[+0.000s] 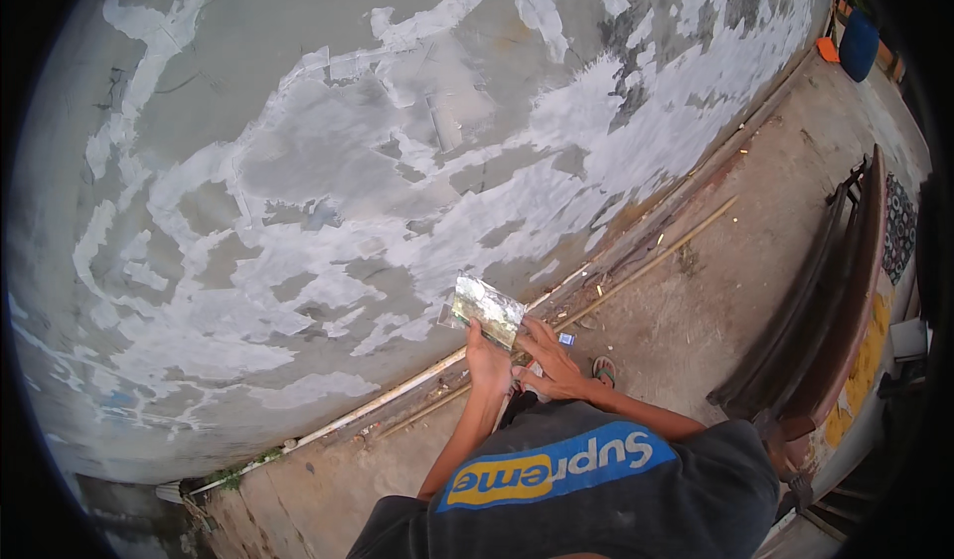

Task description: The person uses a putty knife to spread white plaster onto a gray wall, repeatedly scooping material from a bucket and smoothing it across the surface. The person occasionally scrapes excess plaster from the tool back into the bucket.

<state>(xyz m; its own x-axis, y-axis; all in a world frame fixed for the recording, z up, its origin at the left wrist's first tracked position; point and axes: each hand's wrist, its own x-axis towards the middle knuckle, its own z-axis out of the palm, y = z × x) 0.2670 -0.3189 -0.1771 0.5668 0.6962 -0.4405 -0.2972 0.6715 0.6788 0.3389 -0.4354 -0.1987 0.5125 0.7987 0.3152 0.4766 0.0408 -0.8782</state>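
Note:
My left hand (486, 362) grips a flat, shiny, rectangular putty scraper (489, 309), its thumb lying on the face. White smears and bright reflections cover that face. Another thin, greyish edge sticks out at its left side; I cannot make out whether it is a second blade. At the scraper's right edge is my right hand (553, 358), its fingers bent against the edge and partly hidden. Both hands are in front of my dark shirt, close to the foot of a grey wall (338, 176) covered in rough white putty patches.
Along the wall's foot run a pale pipe (397, 393) and a long pole (666, 253). A small blue-and-white packet (566, 339) lies near my sandalled foot (604, 368). A brown bench-like piece (845, 301) stands on the right; a blue barrel (859, 46) is farther off.

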